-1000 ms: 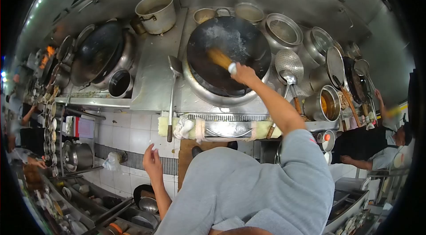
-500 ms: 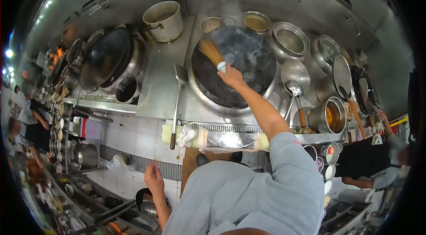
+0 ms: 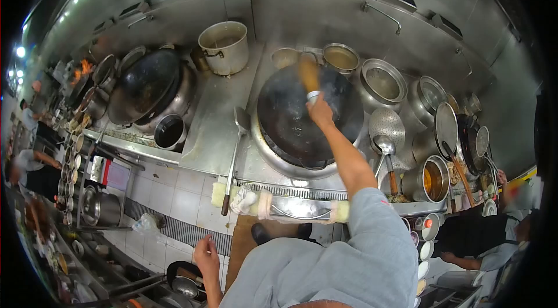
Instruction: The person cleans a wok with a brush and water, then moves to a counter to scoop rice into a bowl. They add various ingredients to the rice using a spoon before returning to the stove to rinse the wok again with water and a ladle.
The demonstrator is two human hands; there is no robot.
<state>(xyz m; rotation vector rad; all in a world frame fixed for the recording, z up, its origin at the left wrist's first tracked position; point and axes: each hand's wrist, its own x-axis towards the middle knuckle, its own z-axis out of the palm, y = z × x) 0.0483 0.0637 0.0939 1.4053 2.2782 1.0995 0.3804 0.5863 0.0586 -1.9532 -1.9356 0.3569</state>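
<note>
My right hand (image 3: 319, 113) is closed around the pale, wrapped handle of a bamboo wok brush (image 3: 310, 75). The brush's bristles are blurred and point toward the far rim of a large dark wok (image 3: 285, 116). Thin steam rises from the wok, and its bottom looks wet. Low beside my body on the left, my left hand (image 3: 207, 257) hangs with its fingers loosely curled in; nothing shows in it. A long-handled wok spatula (image 3: 234, 151) lies left of the wok. On the right rest a perforated skimmer (image 3: 386, 125) and a ladle (image 3: 385, 145).
A tall pot (image 3: 224, 52) stands on the steel counter, with a second wok (image 3: 145, 87) on the left. Pots of liquid, including one of orange oil (image 3: 431, 178), line the right side. Folded cloths (image 3: 244, 199) lie along the front rail. Other people stand at both sides.
The brush has swung from the wok's left side to its far rim, with bristles now pointing away. The whole view has shifted, so the stove appears lower. My left hand stays low.
</note>
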